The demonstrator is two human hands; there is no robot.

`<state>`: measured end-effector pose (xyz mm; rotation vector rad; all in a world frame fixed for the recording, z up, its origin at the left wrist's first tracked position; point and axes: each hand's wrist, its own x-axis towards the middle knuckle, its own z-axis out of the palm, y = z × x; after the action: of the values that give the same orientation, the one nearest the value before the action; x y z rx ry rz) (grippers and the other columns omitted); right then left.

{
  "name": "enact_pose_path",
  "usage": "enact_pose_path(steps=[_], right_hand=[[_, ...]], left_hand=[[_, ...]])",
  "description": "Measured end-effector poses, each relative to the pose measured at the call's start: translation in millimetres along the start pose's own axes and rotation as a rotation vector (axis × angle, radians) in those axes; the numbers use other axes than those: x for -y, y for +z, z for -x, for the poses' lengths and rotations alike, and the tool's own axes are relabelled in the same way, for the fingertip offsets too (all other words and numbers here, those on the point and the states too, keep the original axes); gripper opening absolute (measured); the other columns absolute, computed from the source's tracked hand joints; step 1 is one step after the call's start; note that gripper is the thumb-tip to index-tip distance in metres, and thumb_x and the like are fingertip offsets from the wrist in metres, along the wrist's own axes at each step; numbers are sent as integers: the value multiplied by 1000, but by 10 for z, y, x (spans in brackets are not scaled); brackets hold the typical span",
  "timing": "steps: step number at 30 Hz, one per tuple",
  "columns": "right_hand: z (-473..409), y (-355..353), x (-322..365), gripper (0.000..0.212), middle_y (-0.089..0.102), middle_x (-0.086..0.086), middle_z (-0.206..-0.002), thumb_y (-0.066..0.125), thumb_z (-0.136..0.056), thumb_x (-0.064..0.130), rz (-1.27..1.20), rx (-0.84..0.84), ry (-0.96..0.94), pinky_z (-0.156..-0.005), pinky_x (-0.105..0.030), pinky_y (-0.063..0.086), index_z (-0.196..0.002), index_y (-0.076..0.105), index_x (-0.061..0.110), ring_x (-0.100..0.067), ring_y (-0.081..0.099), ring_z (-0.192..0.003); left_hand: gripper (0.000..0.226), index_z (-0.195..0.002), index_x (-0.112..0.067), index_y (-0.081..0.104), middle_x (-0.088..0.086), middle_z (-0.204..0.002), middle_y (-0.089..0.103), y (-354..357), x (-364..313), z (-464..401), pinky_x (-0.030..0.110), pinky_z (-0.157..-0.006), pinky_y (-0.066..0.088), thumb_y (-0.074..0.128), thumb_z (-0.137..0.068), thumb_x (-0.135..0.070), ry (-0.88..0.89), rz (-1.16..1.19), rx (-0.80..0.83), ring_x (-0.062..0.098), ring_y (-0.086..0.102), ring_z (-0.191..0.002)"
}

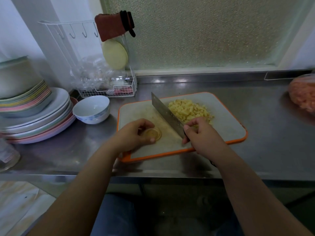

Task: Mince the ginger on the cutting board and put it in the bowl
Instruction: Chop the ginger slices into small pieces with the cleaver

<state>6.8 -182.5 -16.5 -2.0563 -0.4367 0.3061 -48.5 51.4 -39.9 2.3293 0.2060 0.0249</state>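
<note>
Gripping small glass bowl, left hand; right hand clutching cleaver; white bowl empty.

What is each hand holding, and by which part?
The right hand grips the cleaver by its handle. The left hand holds a small clear dish by its rim, on the cutting board.

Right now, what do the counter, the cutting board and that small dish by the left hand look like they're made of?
Counter: probably stainless steel, brushed grey with soft reflections. Cutting board: looks like plastic, matte grey with an orange rim. Small dish: clear, so glass or plastic; I cannot tell which.
</note>
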Motion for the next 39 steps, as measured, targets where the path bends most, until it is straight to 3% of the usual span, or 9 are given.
enact_pose_path(steps=[7,11,18,22,25,29,32,36,39], right_hand=[[-106,-62,298,32,70,-7,-73,43,-99,33,316,160,6,-56,-26,42,-82,61,13,-13,52,-53],[-162,-95,386,33,62,-13,-68,43,-99,32,298,216,61,-48,-25,39,-79,57,9,-23,50,-55],[-208,-39,429,31,56,-10,-67,39,-97,29,452,241,35,-46,-24,38,-79,54,9,-23,52,-51],[-215,-56,434,42,62,-12,-74,37,-99,40,543,248,-45,-51,-28,43,-88,61,7,-23,55,-57],[-219,-54,411,46,58,-10,-70,38,-100,43,567,239,-81,-54,-30,39,-88,61,5,-20,51,-57],[-221,-9,353,34,54,0,-72,48,-95,48,627,235,-74,-58,-30,37,-83,56,17,-19,53,-70],[-224,34,318,19,56,-1,-81,58,-90,38,751,224,-64,-65,-31,43,-82,52,21,-23,56,-82],[-188,2,399,24,49,1,-71,57,-86,26,746,185,-86,-61,-29,38,-66,44,22,-23,52,-75],[-159,-14,479,9,50,-1,-73,56,-85,24,785,192,-90,-59,-29,38,-79,54,18,-25,54,-76]], left_hand=[[37,-103,-24,64,-3,-103,60,213,-117,58,30,-83,46,82,-71,-32,62,-216,-213,16,56,-94],[41,-101,-21,63,0,-107,56,377,-117,98,37,-84,48,82,-68,-35,76,-221,-358,22,56,-94],[33,-95,-23,59,-3,-104,52,521,-165,159,29,-76,40,75,-74,-42,42,-256,-487,18,51,-95],[37,-93,-22,52,0,-109,44,607,-209,171,29,-79,37,72,-76,-47,38,-325,-480,19,44,-100],[40,-91,-21,54,2,-113,43,570,-169,136,31,-85,34,73,-72,-50,141,-435,-499,21,37,-103],[24,-86,-19,57,-4,-94,47,531,-125,81,25,-77,31,71,-80,-38,266,-375,-396,14,38,-90],[10,-85,-18,59,-3,-90,51,547,-112,66,27,-74,35,61,-89,-26,274,-330,-438,11,39,-84],[6,-85,-16,60,-1,-89,53,545,-99,52,23,-71,27,62,-88,-20,259,-305,-431,13,41,-84],[6,-84,-17,60,-4,-87,51,545,-90,50,25,-73,29,62,-88,-19,251,-281,-432,13,42,-84]])
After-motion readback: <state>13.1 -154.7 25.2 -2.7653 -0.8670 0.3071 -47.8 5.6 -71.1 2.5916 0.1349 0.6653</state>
